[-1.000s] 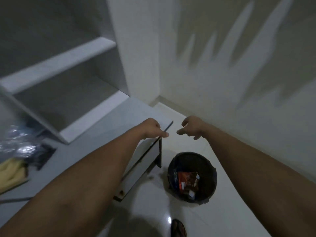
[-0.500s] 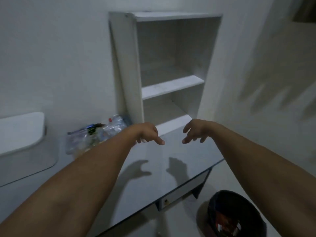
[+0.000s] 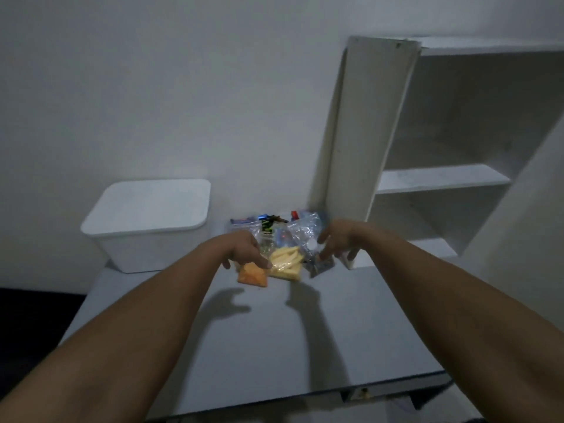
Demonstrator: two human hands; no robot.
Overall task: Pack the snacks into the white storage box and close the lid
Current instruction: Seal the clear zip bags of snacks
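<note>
Reaching forward, both arms stretch over the table [image 3: 274,346] toward the snacks [image 3: 285,261]. Left hand [image 3: 244,250] fingers curl loosely above the orange bag [image 3: 251,274]; right hand [image 3: 337,242] fingers spread, empty.

White storage box [image 3: 146,230]; orange snack bag [image 3: 252,275]; pale yellow snack bag [image 3: 285,264]; grey desk [image 3: 274,337].

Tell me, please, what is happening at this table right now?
A person is reaching with both bare hands toward a pile of bagged snacks at the back of the grey table. The left hand is over an orange bag, the right hand by a clear bag; neither clearly holds anything. The white storage box sits left of them with its lid on.
</note>
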